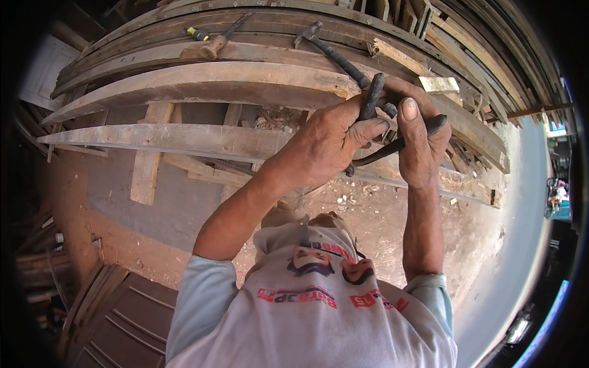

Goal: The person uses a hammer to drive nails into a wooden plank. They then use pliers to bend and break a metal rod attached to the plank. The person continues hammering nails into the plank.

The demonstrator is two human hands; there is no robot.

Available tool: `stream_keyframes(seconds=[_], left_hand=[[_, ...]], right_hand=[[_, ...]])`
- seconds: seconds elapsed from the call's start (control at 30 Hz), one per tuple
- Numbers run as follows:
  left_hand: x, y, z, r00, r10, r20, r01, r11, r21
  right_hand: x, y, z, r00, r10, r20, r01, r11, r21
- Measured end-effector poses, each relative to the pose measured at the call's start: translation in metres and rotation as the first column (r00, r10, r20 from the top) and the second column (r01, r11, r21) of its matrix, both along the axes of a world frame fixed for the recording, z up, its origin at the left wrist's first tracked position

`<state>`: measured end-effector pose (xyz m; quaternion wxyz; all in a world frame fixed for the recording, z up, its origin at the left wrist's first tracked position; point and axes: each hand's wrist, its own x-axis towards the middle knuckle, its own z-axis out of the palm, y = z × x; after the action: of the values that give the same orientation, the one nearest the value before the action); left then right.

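Note:
Both my hands are raised over the timber, close together around a dark metal tool (373, 98) with thick black handles, which looks like pincers. My left hand (325, 144) is closed on it, with one black handle standing up past the thumb. My right hand (419, 144) is closed round the other handle, thumb up. Part of the tool hides behind my fingers, so its jaws are hard to make out. Just beyond my left hand, a hammer (334, 56) with a black-wrapped handle rests on the beams.
Long wooden beams (202, 140) lie crosswise before me on shorter planks (150, 156). Farther back are a wooden-handled chisel (215, 46) and a yellow-and-black handle (197, 34). Stacked lumber (472, 52) fills the far right. A brown panelled door (132, 319) lies at the lower left; a road (527, 202) runs right.

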<state>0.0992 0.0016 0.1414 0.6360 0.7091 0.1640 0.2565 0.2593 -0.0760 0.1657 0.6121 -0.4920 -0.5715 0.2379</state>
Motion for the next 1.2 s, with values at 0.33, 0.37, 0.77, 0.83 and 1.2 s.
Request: stream_keyframes(seconds=[0.33, 0.37, 0.77, 0.83, 1.2], left_hand=[[0.006, -0.019, -0.016, 0.963, 0.212, 0.168, -0.225, 0.973, 0.061], [0.005, -0.021, -0.013, 0.961, 0.239, 0.139, -0.245, 0.969, 0.03], [0.049, -0.077, -0.023, 0.755, 0.653, 0.057, -0.652, 0.757, -0.037], [0.055, -0.074, -0.032, 0.719, 0.675, 0.164, -0.668, 0.737, -0.103], [0.05, -0.068, -0.051, 0.556, 0.776, 0.297, -0.769, 0.616, -0.17]], right_hand=[[0.005, 0.023, 0.018, 0.906, 0.395, -0.151, -0.41, 0.908, -0.083], [0.007, 0.025, 0.018, 0.904, 0.409, -0.129, -0.421, 0.903, -0.089], [0.01, 0.034, 0.011, 0.646, 0.707, -0.286, -0.717, 0.691, 0.088], [0.006, 0.037, 0.011, 0.688, 0.671, -0.277, -0.686, 0.725, 0.053], [-0.029, 0.054, 0.019, 0.726, 0.676, -0.129, -0.688, 0.707, -0.163]])
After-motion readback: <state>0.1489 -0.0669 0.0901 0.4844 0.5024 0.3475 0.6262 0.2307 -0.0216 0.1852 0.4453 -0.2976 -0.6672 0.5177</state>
